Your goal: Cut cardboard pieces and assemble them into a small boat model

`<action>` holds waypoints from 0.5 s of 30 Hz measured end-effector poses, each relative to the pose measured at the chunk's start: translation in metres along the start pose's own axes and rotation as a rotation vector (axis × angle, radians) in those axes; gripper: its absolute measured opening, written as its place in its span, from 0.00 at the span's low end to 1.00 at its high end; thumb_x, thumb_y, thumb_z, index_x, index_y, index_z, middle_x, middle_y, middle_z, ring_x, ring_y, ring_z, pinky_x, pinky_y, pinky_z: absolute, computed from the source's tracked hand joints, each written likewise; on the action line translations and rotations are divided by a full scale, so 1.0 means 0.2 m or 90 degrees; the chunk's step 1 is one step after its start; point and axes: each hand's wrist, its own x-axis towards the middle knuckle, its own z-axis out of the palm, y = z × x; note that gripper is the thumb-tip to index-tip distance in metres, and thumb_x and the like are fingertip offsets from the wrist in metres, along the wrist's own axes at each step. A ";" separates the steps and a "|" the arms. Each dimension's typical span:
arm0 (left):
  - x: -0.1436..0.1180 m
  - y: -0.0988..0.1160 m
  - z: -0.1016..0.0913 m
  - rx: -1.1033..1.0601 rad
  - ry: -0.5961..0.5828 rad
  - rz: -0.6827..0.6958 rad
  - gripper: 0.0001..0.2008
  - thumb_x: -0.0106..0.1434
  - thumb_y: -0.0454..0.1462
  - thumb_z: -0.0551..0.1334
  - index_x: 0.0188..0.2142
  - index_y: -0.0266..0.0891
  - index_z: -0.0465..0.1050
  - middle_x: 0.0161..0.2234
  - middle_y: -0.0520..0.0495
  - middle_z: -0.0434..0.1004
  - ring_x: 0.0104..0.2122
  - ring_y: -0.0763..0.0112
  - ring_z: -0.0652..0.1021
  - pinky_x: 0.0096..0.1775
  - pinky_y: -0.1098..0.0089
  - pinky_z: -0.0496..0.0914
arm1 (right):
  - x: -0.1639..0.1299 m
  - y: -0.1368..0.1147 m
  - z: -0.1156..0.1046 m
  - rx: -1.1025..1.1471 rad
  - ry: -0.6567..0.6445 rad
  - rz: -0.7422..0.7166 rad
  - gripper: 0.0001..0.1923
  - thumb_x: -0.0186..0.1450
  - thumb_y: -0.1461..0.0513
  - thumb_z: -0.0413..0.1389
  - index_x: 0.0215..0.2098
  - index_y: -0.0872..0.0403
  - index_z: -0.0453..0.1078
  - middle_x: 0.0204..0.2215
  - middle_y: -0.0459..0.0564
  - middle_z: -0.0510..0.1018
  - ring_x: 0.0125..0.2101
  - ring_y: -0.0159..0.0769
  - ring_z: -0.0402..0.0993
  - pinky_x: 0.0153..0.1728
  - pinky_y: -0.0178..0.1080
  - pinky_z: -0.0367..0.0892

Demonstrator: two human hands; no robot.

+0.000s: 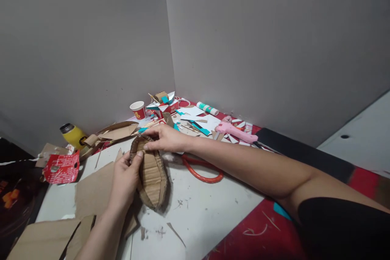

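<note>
both hands grasp a boat-shaped corrugated cardboard piece (151,170) on the white counter (207,211): left hand (126,178) pinches its left rim, right hand (164,138) grips the far end. orange scissors (202,168) just beside it, pink glue gun (234,132) further back, cardboard scraps (91,191) to the left.

1. Two hands: left hand (124,178), right hand (166,138), both on one cardboard boat hull (150,172).
2. One pink glue gun (233,131).
3. One paper cup (138,110).
4. One yellow bottle (73,134).
5. One glue stick (207,108).
6. One red cord loop (202,169).
7. Loose cardboard scraps: too many to count.
</note>
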 end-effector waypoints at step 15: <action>0.00 -0.03 -0.01 0.083 0.053 0.036 0.21 0.48 0.47 0.71 0.38 0.35 0.78 0.24 0.50 0.80 0.23 0.64 0.78 0.28 0.67 0.70 | -0.01 0.03 0.05 -0.072 -0.009 0.160 0.03 0.57 0.69 0.58 0.26 0.59 0.69 0.19 0.41 0.69 0.22 0.27 0.65 0.23 0.30 0.60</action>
